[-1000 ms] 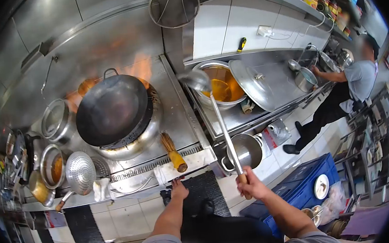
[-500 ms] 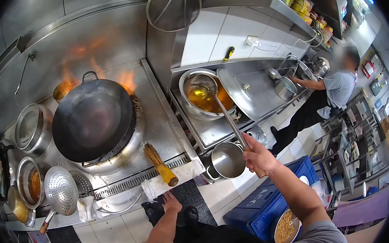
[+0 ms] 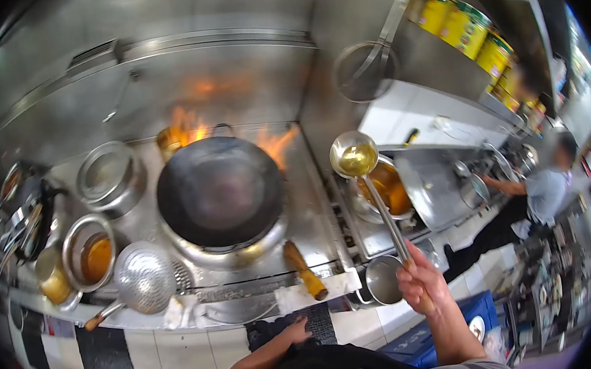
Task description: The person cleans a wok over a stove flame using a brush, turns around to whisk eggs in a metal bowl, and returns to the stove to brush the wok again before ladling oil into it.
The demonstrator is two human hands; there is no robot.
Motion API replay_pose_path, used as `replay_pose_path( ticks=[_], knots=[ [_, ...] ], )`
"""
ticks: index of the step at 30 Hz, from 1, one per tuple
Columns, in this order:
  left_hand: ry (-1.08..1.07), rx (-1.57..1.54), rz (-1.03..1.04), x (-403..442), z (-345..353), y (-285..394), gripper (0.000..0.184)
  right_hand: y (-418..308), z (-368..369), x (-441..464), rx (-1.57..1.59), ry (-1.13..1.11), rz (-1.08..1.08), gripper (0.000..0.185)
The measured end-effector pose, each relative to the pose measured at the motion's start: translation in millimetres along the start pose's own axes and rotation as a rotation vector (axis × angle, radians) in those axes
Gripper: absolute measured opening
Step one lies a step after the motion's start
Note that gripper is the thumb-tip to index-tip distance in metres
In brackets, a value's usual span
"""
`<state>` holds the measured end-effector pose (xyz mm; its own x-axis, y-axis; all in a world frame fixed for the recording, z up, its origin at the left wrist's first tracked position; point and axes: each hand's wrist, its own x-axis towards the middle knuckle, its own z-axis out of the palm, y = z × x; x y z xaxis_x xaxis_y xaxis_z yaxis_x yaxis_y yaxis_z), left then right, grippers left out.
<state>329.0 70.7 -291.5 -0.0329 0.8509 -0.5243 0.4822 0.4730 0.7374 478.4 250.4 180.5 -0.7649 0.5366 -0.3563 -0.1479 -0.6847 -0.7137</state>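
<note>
My right hand [image 3: 423, 282] is closed round the handle of a long ladle [image 3: 355, 156], whose bowl holds yellow oil. The bowl is raised beside a pot of amber oil [image 3: 389, 189], over the gap between pot and stove. To its left a black wok [image 3: 219, 191] sits on a burner with flames behind it. My left hand [image 3: 296, 330] is low at the stove's front edge, near a cloth [image 3: 319, 291]; its fingers are blurred and I cannot make out anything in them. A bamboo brush [image 3: 306, 271] lies close to that cloth.
A perforated skimmer [image 3: 145, 276], a bowl of brown liquid [image 3: 91, 253] and a lidded pot [image 3: 110, 178] stand left of the wok. An empty pot [image 3: 384, 280] is low right. A strainer [image 3: 366, 71] hangs above. Another person [image 3: 549, 190] works at the far right counter.
The ladle dipped into the oil pot, then came up and left with oil in its bowl. The view has turned. My left hand, spread half a second ago, is now blurred.
</note>
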Motion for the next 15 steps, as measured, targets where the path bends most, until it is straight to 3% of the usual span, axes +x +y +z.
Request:
replay_pose_path(
  ticks=[3,6,8,10,12,14,15],
  knots=[
    [-0.028,-0.038,-0.015,-65,-6,-47,0.075,14,35,19,-0.003,-0.095,0.136,0.056],
    [-0.110,-0.073,-0.151,-116,-25,-83,0.074,42,35,77,0.272,-0.203,0.287,0.050],
    [-0.073,-0.042,-0.191,-128,-35,-88,0.074,75,42,108,0.196,-0.125,0.274,0.051],
    [0.133,-0.069,0.019,-102,-19,-85,0.077,103,78,115,-0.093,0.031,0.237,0.059],
    [0.172,-0.082,0.156,-69,-20,-50,0.080,113,92,115,-0.231,0.055,0.275,0.065],
    [0.258,0.008,0.187,-30,-4,-23,0.081,115,97,123,-0.268,0.056,0.297,0.065],
    [0.111,-0.019,0.055,-34,-29,9,0.080,115,102,130,-0.268,-0.012,0.376,0.065]
  ],
)
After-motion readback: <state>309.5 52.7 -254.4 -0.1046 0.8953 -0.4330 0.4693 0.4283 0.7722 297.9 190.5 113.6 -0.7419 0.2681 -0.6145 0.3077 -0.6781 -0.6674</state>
